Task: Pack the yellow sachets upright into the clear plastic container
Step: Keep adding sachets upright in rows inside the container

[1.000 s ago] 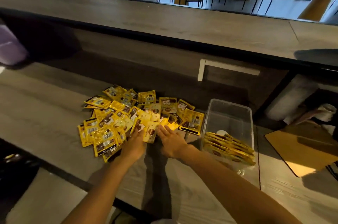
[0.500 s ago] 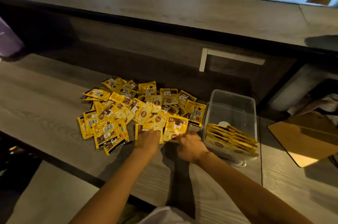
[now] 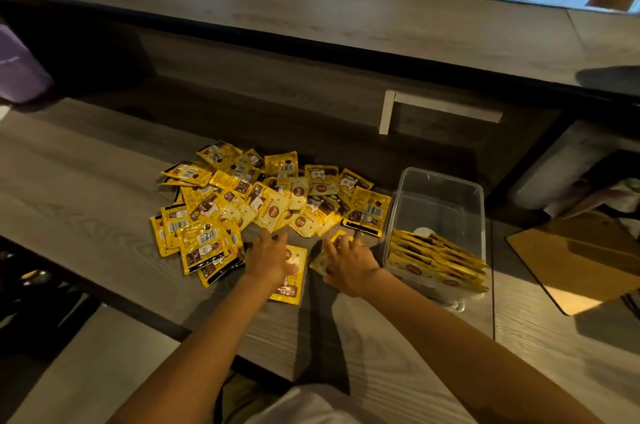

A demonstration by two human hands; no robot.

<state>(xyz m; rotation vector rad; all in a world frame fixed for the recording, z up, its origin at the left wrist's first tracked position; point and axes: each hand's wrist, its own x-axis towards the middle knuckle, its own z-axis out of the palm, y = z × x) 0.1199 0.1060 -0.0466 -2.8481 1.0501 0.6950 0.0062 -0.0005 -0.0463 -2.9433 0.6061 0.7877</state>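
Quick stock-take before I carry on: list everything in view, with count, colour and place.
loose sachets: a few dozen, too overlapped to count, yellow, heaped on the grey counter left of the container
pulled-out sachets: two, yellow, flat on the counter under the hands
clear plastic container: one, right of the heap
packed sachets: several, yellow, on edge in a leaning row at the container's near end
wooden board: one, tan, far right
purple object: one, left edge, unclear what
left hand: palm down on one sachet
right hand: palm down on the other, beside the container
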